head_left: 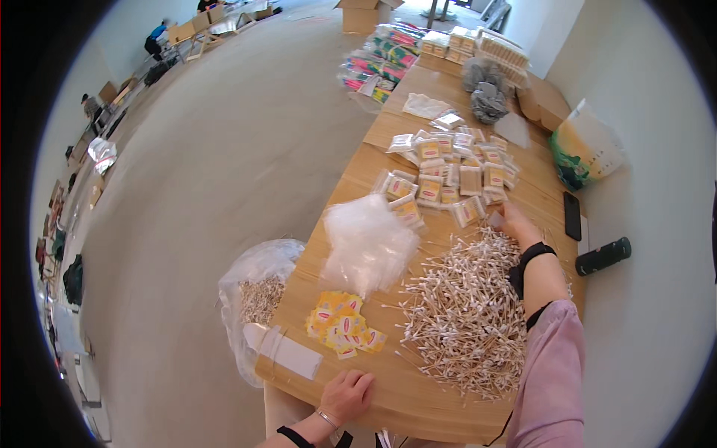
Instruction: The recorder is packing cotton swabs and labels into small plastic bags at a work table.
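Note:
My right hand (514, 222) reaches to the far side of a large heap of cotton swabs (467, 317). Its fingers are closed on a small pale packet (495, 219), mostly hidden by the hand. Just beyond lie many filled swab packets (470, 181) with yellow labels inside clear bags. My left hand (348, 396) rests on the near table edge with its fingers curled in and nothing visible in them. Close to it are a pile of yellow printed cards (345, 325) and a white card strip (287, 355). A stack of clear plastic bags (370, 243) lies beyond the cards.
A clear sack of swabs (261, 299) stands left of the wooden table (441, 418). Along the wall side are a phone (572, 216), a dark cylinder (603, 256) and a green-yellow bag (586, 148). Grey bundles (489, 102) and stacked boxes (478, 48) occupy the far end.

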Demonstrator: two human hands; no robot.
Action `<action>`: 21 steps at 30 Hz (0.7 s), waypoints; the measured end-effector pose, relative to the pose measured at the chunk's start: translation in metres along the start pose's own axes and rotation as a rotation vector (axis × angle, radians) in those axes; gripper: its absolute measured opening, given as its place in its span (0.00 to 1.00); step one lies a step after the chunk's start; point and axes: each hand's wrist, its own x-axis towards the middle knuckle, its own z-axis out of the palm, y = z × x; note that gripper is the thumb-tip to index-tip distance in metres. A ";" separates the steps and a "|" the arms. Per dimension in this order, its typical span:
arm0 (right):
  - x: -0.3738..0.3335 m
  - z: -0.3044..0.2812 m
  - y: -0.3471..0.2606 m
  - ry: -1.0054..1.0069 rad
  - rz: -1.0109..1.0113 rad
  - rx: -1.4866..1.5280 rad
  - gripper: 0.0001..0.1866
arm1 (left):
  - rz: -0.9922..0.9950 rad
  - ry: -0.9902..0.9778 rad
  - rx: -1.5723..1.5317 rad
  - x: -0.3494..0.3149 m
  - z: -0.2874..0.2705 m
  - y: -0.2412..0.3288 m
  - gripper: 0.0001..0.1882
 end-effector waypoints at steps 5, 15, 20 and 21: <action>0.006 -0.001 0.006 0.036 -0.013 -0.252 0.17 | 0.013 0.007 -0.021 0.002 0.000 0.000 0.11; -0.008 -0.014 -0.001 0.012 0.037 -0.110 0.13 | -0.018 0.029 -0.017 -0.001 0.000 0.004 0.09; -0.029 -0.019 -0.011 0.250 -0.069 -0.081 0.16 | -0.023 0.039 -0.033 -0.004 -0.005 0.007 0.09; -0.037 -0.022 -0.011 0.358 -0.152 -0.070 0.16 | -0.010 0.046 -0.026 -0.006 -0.005 0.005 0.08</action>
